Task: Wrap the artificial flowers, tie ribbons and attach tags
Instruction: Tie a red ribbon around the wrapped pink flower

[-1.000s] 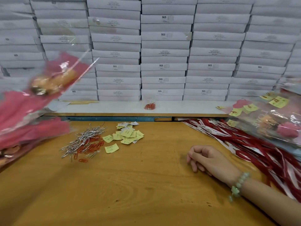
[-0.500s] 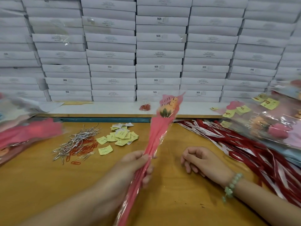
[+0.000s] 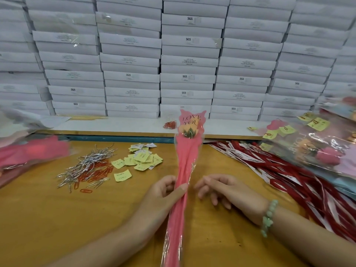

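A wrapped artificial flower point(image 3: 187, 151) in a pink sleeve marked "LOVE YOU" points away from me over the wooden table point(image 3: 48, 218). My left hand point(image 3: 163, 195) grips its narrow stem part, thumb across the wrap. My right hand point(image 3: 225, 189) rests just right of the stem with fingers loosely curled, holding nothing; a green bead bracelet is on that wrist. Red and white ribbons point(image 3: 289, 176) lie in a heap at the right. Yellow tags point(image 3: 140, 158) sit in a pile at centre left, next to silver twist ties and orange paper clips point(image 3: 88, 168).
More wrapped flowers lie in a pile at the left edge point(image 3: 28, 151) and in another at the right point(image 3: 317, 147), some with yellow tags. White boxes point(image 3: 188, 60) are stacked in a wall behind the table. A small bag of red clips point(image 3: 170, 124) sits on the white ledge.
My left hand brought a flower from the left pile to the table's centre and moved it closer to my right hand, which uncurled a little toward the stem.
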`<state>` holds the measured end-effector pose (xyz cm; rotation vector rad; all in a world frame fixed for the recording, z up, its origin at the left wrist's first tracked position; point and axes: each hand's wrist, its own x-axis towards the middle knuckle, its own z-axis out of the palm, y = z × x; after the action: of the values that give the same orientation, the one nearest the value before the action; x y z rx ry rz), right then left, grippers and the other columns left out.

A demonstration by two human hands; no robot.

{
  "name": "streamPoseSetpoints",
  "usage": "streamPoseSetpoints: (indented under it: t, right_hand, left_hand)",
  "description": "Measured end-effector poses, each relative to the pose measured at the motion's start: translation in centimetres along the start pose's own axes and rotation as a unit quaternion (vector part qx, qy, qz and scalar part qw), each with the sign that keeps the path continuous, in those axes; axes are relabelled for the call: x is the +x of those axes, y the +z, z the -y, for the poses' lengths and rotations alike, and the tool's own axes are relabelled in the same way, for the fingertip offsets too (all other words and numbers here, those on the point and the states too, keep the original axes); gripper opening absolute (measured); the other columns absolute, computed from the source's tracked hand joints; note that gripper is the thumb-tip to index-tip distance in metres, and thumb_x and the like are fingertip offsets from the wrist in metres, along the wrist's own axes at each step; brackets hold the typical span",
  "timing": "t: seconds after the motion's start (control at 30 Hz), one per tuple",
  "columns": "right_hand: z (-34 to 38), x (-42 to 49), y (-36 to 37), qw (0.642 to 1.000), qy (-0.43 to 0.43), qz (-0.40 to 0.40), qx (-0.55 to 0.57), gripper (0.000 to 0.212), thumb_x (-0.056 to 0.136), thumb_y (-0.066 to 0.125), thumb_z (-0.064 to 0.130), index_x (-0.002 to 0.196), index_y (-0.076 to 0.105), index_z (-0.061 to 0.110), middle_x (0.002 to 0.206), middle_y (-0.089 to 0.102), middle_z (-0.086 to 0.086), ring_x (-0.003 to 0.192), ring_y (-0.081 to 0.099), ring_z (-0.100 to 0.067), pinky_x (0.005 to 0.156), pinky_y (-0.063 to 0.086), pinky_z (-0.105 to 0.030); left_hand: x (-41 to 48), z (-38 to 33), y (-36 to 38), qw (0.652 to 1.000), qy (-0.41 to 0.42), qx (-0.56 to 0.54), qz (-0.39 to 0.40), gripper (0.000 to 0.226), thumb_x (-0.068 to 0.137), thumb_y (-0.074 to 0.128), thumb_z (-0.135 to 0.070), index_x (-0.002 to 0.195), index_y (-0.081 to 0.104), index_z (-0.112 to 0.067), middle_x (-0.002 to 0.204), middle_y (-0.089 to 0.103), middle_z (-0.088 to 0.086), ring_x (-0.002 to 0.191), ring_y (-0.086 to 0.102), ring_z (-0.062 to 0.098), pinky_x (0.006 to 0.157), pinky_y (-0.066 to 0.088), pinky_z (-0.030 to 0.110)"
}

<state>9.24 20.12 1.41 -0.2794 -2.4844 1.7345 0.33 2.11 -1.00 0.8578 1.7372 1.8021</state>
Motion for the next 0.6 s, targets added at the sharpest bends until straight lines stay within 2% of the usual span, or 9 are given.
streamPoseSetpoints:
  t: [0.13,0.2,0.27,0.37,0.47,0.6]
  right_hand:
    - [0.9,0.7,2.1,0.999,0.002,-0.002,0.045,0.028,0.084,0.056,0.048,0.082,0.065,0.022,0.061,0.063,0.013,0.046,0.049,0.001,0.04,0.033,-0.011]
    - [0.9,1.0,2.5,0.997,-0.003,-0.024,0.067,0.023,0.085,0.063,0.04,0.079,0.063,0.018,0.054,0.057,0.012,0.042,0.046,0.001,0.039,0.032,-0.012]
    - [0.6,1.1,2.5,0.995,-0.011,-0.032,0.097,0.015,0.087,0.066,0.029,0.078,0.063,0.018,0.053,0.057,0.011,0.043,0.047,0.002,0.039,0.032,-0.012]
    - [0.4,1.0,2.2,0.989,-0.014,-0.027,0.147,0.01,0.083,0.067,0.026,0.079,0.064,0.017,0.055,0.057,0.007,0.044,0.047,0.0,0.039,0.032,-0.012]
    - [0.1,1.0,1.8,0.985,-0.015,-0.016,0.17,0.013,0.083,0.065,0.025,0.084,0.063,0.012,0.057,0.055,0.005,0.044,0.048,-0.001,0.039,0.035,-0.011]
    - [0.0,0.9,1.8,0.986,-0.02,0.004,0.167,0.025,0.079,0.065,0.029,0.092,0.062,0.008,0.058,0.057,0.008,0.048,0.05,-0.001,0.041,0.037,-0.011]
  left_hand:
    - [0.2,0.2,0.2,0.999,0.016,0.035,0.017,0.025,0.082,0.066,-0.034,0.101,0.068,-0.018,0.09,0.074,-0.005,0.083,0.069,0.007,0.07,0.052,0.016]
    - [0.2,0.2,0.3,0.998,0.02,0.053,0.023,0.019,0.085,0.066,-0.028,0.099,0.069,-0.015,0.087,0.072,-0.001,0.079,0.067,0.009,0.07,0.053,0.018]
    - [0.1,0.2,0.5,0.997,0.028,0.065,0.031,0.023,0.083,0.067,-0.03,0.098,0.068,-0.012,0.085,0.07,0.001,0.077,0.065,0.009,0.069,0.053,0.019]
    - [0.1,-0.1,0.7,0.997,0.029,0.064,0.025,0.033,0.081,0.063,-0.039,0.095,0.067,-0.009,0.077,0.066,-0.004,0.072,0.062,0.008,0.065,0.049,0.017]
    - [0.0,-0.3,0.3,0.999,-0.005,0.033,0.026,0.03,0.097,0.049,-0.03,0.095,0.066,-0.006,0.073,0.065,-0.002,0.068,0.061,0.013,0.061,0.051,0.02]
    - [-0.1,-0.6,-0.2,0.998,-0.019,-0.003,0.054,0.027,0.099,0.047,-0.022,0.097,0.063,-0.001,0.08,0.065,0.008,0.073,0.06,0.021,0.065,0.052,0.026]
